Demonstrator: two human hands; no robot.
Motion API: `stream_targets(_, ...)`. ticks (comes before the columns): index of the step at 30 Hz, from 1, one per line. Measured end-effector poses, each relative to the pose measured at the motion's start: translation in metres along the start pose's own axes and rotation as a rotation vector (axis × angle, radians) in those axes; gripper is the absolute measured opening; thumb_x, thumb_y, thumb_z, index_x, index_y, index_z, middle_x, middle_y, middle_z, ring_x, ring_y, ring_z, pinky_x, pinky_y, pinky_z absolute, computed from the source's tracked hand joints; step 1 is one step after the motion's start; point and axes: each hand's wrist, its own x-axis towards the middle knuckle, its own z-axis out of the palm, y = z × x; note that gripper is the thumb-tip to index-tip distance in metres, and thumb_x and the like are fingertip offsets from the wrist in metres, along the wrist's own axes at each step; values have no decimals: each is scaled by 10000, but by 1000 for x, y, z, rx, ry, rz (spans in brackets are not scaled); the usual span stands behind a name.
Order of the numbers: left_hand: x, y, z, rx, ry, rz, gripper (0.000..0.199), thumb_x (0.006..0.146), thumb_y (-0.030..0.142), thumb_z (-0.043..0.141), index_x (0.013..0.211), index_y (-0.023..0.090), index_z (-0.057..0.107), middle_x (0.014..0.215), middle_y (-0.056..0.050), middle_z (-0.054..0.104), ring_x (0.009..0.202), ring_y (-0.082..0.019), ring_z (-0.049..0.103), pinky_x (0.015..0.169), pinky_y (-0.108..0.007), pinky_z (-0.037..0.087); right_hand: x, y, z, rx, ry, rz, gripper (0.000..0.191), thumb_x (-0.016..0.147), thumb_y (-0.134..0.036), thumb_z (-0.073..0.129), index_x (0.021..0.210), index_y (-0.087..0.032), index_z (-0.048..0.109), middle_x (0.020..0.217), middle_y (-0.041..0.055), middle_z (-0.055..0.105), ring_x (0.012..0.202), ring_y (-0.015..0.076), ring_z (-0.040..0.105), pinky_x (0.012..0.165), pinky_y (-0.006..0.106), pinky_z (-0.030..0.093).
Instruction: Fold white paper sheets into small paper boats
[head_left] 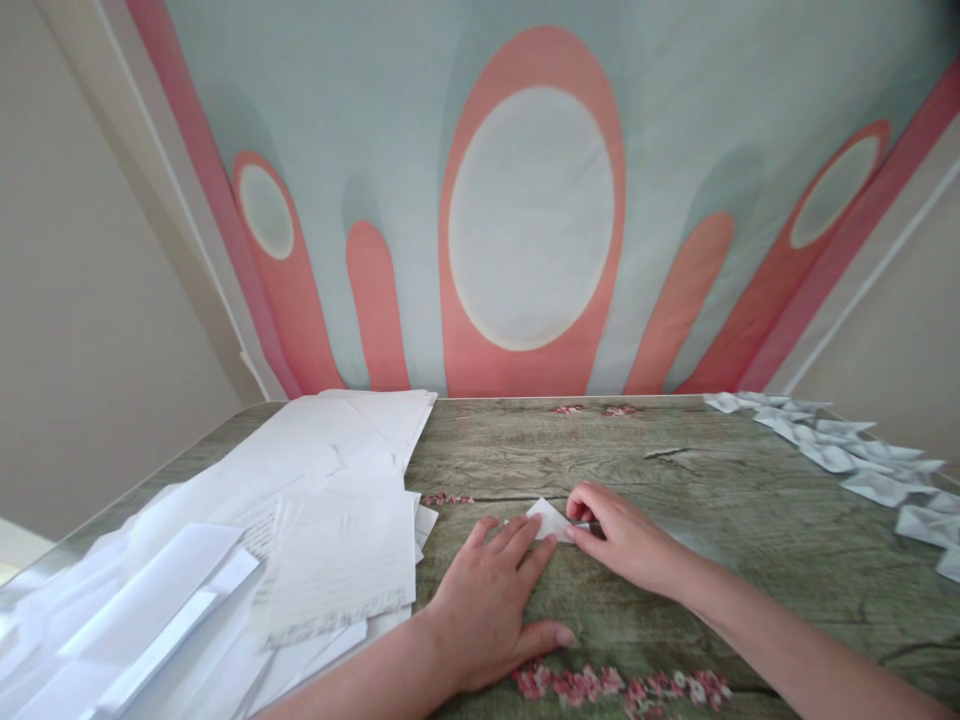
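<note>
Fingers of your left hand [495,600] lie spread and flat, their tips pressing the small white folded paper [549,521] down onto the wood-patterned desk [570,450], a little right of centre in the lower half of the frame. That hand is open, with its thumb stretched out to the right, below the folded paper and apart from it. Your right hand [616,535] comes in from the lower right and has the right end of the folded paper between thumb and forefinger, its other fingers curled. The paper's peak points away from you, between your two hands.

At the lower left of the frame you have a wide, overlapping spread of white papers [300,440], some of them with lines of writing. A squarish written sheet [352,550] lies on top, near your left forearm, and long folded strips [154,590] lie to the left of it. Along the right edge of the frame, a row of small folded white pieces [844,445] runs from the far edge of the desk down towards you. Pink blossom prints [585,684] show on the desktop below your hands. Across the top of the frame you face a pale green backdrop [409,130] with coral shapes and white ovals.
</note>
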Motion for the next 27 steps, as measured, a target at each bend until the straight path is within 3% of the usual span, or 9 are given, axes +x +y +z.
stream_targets(8, 2, 0, -2, -20, 11, -7, 716, 817, 690, 240, 1350, 219, 320, 1403, -108, 332, 1271, -266, 302, 1021, -448, 220, -3, -4, 3, -99, 66, -78, 60, 807, -145, 499, 778, -197, 502, 797, 5, 526, 754, 152, 512, 683, 277, 414)
stream_targets(12, 1, 0, -2, -21, 20, -6, 714, 818, 688, 244, 1350, 218, 318, 1393, -102, 346, 1263, -261, 308, 1015, -437, 233, -8, -11, 6, -228, 131, -220, 119, 837, -110, 466, 826, -188, 556, 890, 39, 547, 853, 177, 515, 759, 322, 417)
stream_targets(17, 1, 0, -2, -31, 23, -8, 718, 819, 685, 251, 1352, 208, 312, 1391, -100, 347, 1259, -260, 306, 1015, -425, 234, -13, -19, 6, -353, 102, -334, 160, 812, -74, 494, 847, -182, 607, 976, 44, 570, 940, 197, 487, 827, 356, 380)
stream_targets(27, 1, 3, -3, -17, 28, -12, 715, 818, 676, 281, 1354, 205, 305, 1401, -99, 327, 1253, -266, 304, 1013, -426, 230, -18, -24, 14, -533, 52, -361, 156, 780, -102, 536, 909, -143, 613, 919, 59, 600, 906, 210, 493, 835, 371, 363)
